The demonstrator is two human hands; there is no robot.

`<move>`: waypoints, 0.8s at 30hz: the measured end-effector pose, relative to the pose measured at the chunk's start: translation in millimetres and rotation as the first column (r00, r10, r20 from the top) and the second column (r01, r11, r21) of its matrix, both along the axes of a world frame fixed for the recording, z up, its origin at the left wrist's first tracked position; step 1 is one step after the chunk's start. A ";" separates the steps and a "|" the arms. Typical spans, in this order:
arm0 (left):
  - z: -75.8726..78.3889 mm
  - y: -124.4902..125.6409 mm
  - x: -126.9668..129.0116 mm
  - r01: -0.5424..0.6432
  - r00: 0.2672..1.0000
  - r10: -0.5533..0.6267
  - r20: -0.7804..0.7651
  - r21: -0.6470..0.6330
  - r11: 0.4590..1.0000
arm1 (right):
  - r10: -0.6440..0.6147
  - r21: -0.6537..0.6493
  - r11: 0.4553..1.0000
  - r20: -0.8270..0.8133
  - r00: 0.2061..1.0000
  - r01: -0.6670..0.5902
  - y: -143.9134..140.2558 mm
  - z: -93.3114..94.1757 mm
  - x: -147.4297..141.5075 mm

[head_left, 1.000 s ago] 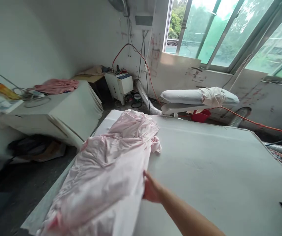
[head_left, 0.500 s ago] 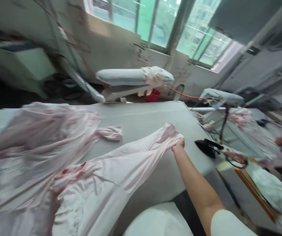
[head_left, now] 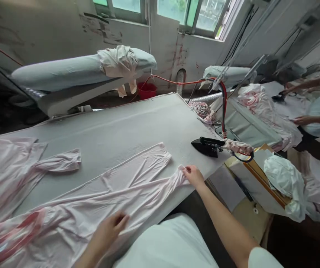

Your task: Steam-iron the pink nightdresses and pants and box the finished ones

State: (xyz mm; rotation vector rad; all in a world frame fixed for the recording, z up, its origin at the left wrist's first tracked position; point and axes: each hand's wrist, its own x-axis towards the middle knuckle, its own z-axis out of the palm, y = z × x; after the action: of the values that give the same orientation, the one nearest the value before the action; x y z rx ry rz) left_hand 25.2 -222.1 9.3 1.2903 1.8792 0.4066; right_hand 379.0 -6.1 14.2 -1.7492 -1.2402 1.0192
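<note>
Pale pink trousers [head_left: 93, 201] lie lengthwise along the front of the padded ironing table [head_left: 137, 126], creased, with a darker pink band [head_left: 34, 223] toward the lower left. My right hand [head_left: 193, 176] pinches the hem of the nearer leg, drawing it out to the right; the farther leg lies flat beside it. Over the middle of the cloth is my left hand [head_left: 110, 227], fingers curled in and slightly blurred, with no cloth seen in its grip. A black iron [head_left: 208, 146] rests on the table to the right of my right hand.
Another pink garment [head_left: 6, 167] lies at the table's left. Behind stands a sleeve board [head_left: 62, 72] with cloth wrapped on it, near a red bucket [head_left: 147, 90]. A red hose [head_left: 225, 108] runs to the iron. At far right, a co-worker's arms [head_left: 306, 120] are over more garments.
The view has swung right. My right hand has lowered the trousers' end, and the two legs now lie apart on the table. My left hand has come into view over the cloth.
</note>
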 end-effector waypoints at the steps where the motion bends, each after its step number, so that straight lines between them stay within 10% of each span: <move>1: 5.0 28.3 23.6 0.059 0.998 -0.059 0.010 0.020 0.998 | 0.081 -0.009 0.997 0.074 0.994 -0.081 2.2 -2.4 -1.8; 4: 24.7 87.2 83.8 0.106 0.994 -0.105 -0.032 0.046 0.993 | 0.344 -0.076 0.937 0.363 0.866 -0.340 7.6 -1.8 -0.8; 8: 36.3 98.2 122.7 0.025 1.000 -0.025 -0.004 0.087 0.996 | 0.445 -0.070 0.870 0.535 0.718 -0.487 17.7 4.9 5.0; 18: 1.3 -10.7 100.7 -0.224 0.951 0.277 -0.135 0.311 0.924 | 0.526 -0.138 0.830 0.516 0.676 -0.540 12.9 -4.0 -2.5; 24: -28.7 -87.7 67.0 -0.145 0.784 0.330 -0.526 0.361 0.921 | 0.474 -0.121 0.875 0.020 0.880 -0.469 26.8 66.4 17.3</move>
State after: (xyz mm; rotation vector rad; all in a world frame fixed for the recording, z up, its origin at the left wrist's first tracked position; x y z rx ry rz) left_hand 92.2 -309.8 -19.3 1.4939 2.6035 0.4857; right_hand 396.3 20.7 80.6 -1.5917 -1.7250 1.3506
